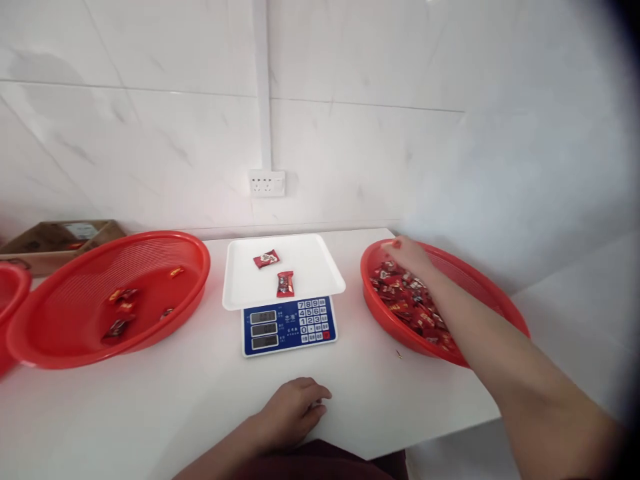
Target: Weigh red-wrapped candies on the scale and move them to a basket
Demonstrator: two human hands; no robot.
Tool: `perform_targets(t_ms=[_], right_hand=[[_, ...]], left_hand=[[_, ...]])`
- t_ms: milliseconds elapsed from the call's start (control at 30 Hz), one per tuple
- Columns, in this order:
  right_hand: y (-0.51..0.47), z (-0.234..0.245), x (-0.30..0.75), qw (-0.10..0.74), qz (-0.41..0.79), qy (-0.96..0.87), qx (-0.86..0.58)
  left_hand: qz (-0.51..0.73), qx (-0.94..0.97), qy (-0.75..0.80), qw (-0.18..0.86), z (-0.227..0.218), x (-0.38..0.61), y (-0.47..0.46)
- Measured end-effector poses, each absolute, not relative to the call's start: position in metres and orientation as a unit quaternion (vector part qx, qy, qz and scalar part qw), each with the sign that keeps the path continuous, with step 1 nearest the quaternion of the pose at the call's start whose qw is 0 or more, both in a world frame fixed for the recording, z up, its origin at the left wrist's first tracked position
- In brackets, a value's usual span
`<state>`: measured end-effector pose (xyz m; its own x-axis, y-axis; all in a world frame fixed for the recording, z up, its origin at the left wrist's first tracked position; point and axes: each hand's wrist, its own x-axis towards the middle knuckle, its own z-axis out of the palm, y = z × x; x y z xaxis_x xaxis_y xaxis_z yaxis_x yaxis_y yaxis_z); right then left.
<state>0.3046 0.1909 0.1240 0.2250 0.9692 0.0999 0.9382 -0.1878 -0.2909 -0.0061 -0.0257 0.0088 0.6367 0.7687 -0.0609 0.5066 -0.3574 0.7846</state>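
Note:
My right hand [407,257] reaches into the red basket on the right [480,283], fingers curled down into a heap of red-wrapped candies [413,303]; what it grips is hidden. My left hand [295,410] rests on the white table near the front edge, fingers loosely curled with nothing visible in them. Between the baskets stands a blue digital scale [289,325] with a white tray [240,283]. Two red candy packets [273,268] lie on that tray. The large red basket on the left [65,333] holds several scattered candies [123,310].
A cardboard box [47,240] sits at the back left against the tiled wall. Part of another red basket [7,293] shows at the far left edge. A wall socket [267,183] is above the scale. The table's edge drops off right of the right basket.

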Motion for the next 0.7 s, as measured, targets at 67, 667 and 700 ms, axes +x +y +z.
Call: perform_targets(t_ms=[67,667,700], right_hand=[[0.187,0.139,0.289,0.225,0.078,-0.621,-0.747],[0.19,0.146,0.131,0.265,0.4,-0.674,-0.562],[0.191,0.146,0.128,0.27,0.402,-0.671,-0.561]], left_hand=[[0.161,0.813,0.393,0.398,0.009,-0.006,-0.027],[0.142,0.83,0.38,0.383,0.01,-0.008,-0.025],[0.144,0.833,0.375,0.38,0.008,-0.008,-0.026]])
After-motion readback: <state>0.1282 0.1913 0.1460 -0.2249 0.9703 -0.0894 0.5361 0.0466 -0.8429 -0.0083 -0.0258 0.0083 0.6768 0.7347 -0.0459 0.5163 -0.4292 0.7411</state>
